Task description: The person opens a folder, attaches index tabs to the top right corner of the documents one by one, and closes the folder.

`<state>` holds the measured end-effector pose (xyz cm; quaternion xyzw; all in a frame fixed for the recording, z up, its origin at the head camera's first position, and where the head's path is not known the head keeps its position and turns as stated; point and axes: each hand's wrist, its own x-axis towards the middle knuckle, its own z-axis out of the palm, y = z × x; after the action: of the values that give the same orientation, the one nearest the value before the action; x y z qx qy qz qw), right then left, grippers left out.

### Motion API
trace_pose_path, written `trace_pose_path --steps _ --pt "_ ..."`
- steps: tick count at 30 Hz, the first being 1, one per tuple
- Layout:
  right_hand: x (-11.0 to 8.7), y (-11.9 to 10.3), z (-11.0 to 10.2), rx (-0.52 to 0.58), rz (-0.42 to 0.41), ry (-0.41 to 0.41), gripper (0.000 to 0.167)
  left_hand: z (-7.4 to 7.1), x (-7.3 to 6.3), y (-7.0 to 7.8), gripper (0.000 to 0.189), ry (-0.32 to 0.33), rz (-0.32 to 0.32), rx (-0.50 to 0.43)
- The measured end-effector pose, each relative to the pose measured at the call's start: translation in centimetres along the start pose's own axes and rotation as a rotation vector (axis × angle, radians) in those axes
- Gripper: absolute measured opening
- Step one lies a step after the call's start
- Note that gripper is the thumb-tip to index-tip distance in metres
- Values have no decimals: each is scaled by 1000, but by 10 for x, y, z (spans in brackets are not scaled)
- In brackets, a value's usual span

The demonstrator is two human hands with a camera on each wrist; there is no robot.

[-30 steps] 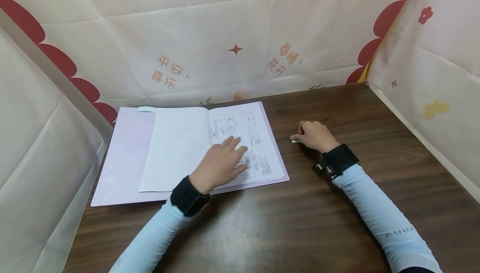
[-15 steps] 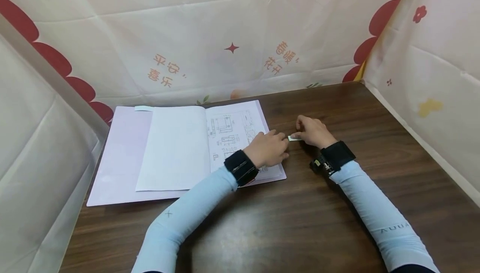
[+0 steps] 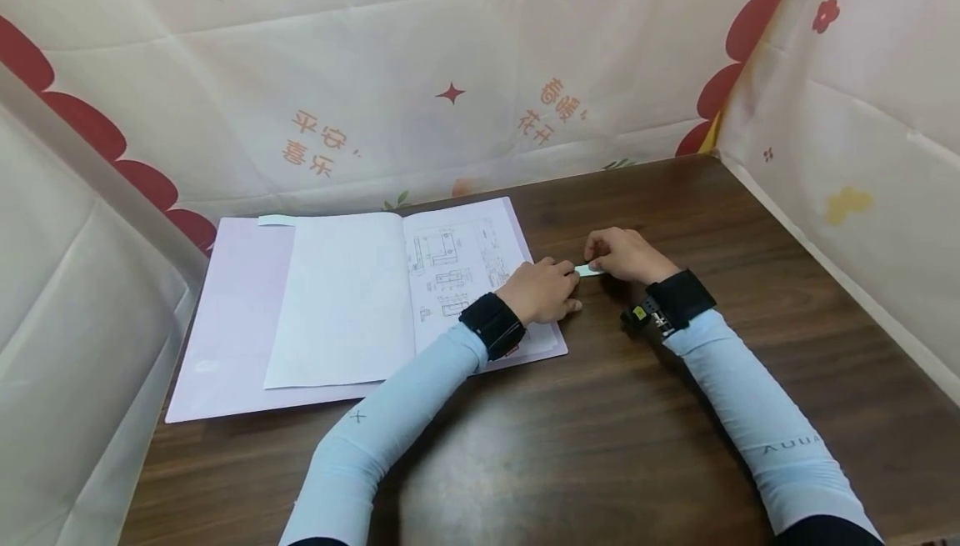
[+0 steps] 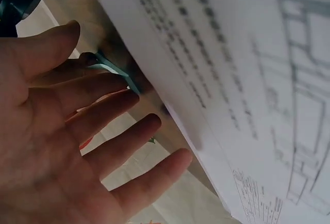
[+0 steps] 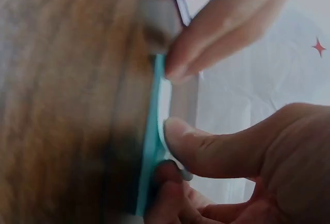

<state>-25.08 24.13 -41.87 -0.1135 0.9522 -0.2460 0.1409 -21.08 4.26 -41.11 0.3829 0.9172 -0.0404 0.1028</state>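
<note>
Just right of the open lilac folder (image 3: pixel 228 338), a narrow mint-green sticky note pad (image 3: pixel 588 271) lies on the wooden table. My right hand (image 3: pixel 626 256) pinches its right end. In the right wrist view the thumb bends a pale upper layer of the pad (image 5: pixel 149 136) away from the teal layer beneath. My left hand (image 3: pixel 542 291) reaches over the folder's right edge, its fingertips touching the pad's other end. In the left wrist view the left hand's fingers (image 4: pixel 129 136) are extended and spread, with the pad's strip (image 4: pixel 121 73) at the foremost ones.
Inside the folder are a blank white page (image 3: pixel 341 304) and a printed technical drawing (image 3: pixel 442 279). A mint strip (image 3: pixel 276 220) sticks out at the top of the blank page. Patterned white cloth (image 3: pixel 390 96) hangs behind and along both sides of the table (image 3: pixel 555 446).
My left hand has moved right, from above the drawing to the sticky note pad's left end. More of the pad shows beside my right hand, which has stayed nearly in place.
</note>
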Motion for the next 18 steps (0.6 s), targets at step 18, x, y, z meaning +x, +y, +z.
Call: trace_pose_path --steps 18 --pt "0 9 -15 8 -8 -41 29 -2 2 5 55 -18 -31 29"
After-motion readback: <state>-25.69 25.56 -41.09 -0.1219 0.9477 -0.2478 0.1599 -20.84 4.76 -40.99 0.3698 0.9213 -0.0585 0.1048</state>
